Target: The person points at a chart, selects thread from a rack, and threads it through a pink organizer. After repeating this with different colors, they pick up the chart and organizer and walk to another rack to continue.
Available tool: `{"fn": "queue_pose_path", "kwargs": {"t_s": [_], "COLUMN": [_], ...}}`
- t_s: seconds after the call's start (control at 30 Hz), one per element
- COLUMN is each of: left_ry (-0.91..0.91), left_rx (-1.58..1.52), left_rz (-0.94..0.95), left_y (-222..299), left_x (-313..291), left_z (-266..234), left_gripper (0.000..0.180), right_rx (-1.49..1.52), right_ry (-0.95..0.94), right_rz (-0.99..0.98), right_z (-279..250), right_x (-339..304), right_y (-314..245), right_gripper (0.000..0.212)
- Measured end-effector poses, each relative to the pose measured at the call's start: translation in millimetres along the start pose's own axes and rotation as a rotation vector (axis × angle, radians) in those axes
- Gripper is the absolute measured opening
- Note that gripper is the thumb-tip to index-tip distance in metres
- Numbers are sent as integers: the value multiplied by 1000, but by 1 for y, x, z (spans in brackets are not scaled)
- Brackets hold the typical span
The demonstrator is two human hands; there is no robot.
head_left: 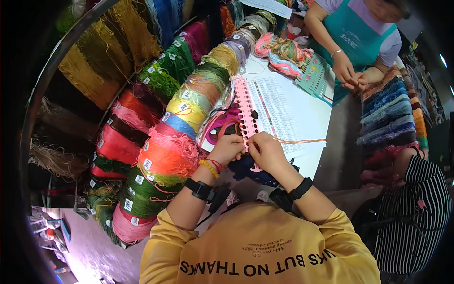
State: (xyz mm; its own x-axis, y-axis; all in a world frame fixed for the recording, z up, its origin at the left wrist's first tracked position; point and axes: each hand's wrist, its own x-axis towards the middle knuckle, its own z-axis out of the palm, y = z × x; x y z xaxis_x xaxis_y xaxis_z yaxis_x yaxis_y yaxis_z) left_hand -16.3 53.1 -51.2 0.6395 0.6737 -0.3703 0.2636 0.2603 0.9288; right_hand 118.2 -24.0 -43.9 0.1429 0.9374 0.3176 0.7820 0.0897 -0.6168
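L hand [229, 148] is at the left edge of a long pale-pink plastic strip w/ rows of round holes [244, 111], fingers curled in, tips close together; can't tell if anything's pinched btwn them. R hand [266, 150] sits opposite, at the strip's right edge, fingers bent toward L hand; tips mostly hidden, so can't tell its grip either. Strip runs near-vertical in view, top end out past the hands over the white tabletop [323, 113], lower end showing btwn the wrists. Thin orange thread strands [302, 141] stretch from by R hand out to the right; poss. they pass under the fingers, but it's too small to be sure.

Magenta thread skein [227, 119] lies just left of strip, above L hand. Dark navy thread bundle [257, 177] is below both hands. White printed chart sheet [279, 111] is right of strip. Farther up: mixed pastel thread skeins [283, 53] next to a green card w/ holes [313, 75].

L side: long thick row of green, coral, blue + yellow thread bundles w/ white tags [183, 119], running diag. Yellow bead bracelet [208, 168] on L wrist, black strap on each. Co-worker in teal apron [352, 40] across table, own hands [351, 79] together.
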Motion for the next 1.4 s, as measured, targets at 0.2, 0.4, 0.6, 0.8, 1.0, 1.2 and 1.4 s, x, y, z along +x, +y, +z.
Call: {"fn": "queue_pose_path", "kwargs": {"t_s": [0.2, 0.4, 0.6, 0.8, 1.0, 1.2, 1.4], "left_ry": [-48, -61, -36, -62, -140, -93, 268], "left_rx": [-63, -100, -21, -591, -650, -716, -454], "left_rz": [-21, 17, 19, 28, -114, 10, 92], "left_y": [-6, -5, -5, 14, 17, 1, 12], "left_x": [0, -1, -5, -36, -45, -45, -71], "left_z": [-2, -2, -1, -12, -1, 7, -16], "left_gripper": [10, 9, 9, 9, 9, 21, 23], "right_rx": [79, -19, 98, 4, 136, -102, -255], "right_ry": [-1, 29, -3, -17, 47, -4, -124], "right_rz": [83, 14, 54, 41, 68, -97, -62], "right_z": [0, 4, 0, -4, -11, -5, -1], "right_x": [-5, -8, -9, -12, -17, -23, -23], "right_y": [1, 1, -4, 0, -14, -25, -29], "right_gripper": [8, 8, 7, 9, 4, 40, 43]}}
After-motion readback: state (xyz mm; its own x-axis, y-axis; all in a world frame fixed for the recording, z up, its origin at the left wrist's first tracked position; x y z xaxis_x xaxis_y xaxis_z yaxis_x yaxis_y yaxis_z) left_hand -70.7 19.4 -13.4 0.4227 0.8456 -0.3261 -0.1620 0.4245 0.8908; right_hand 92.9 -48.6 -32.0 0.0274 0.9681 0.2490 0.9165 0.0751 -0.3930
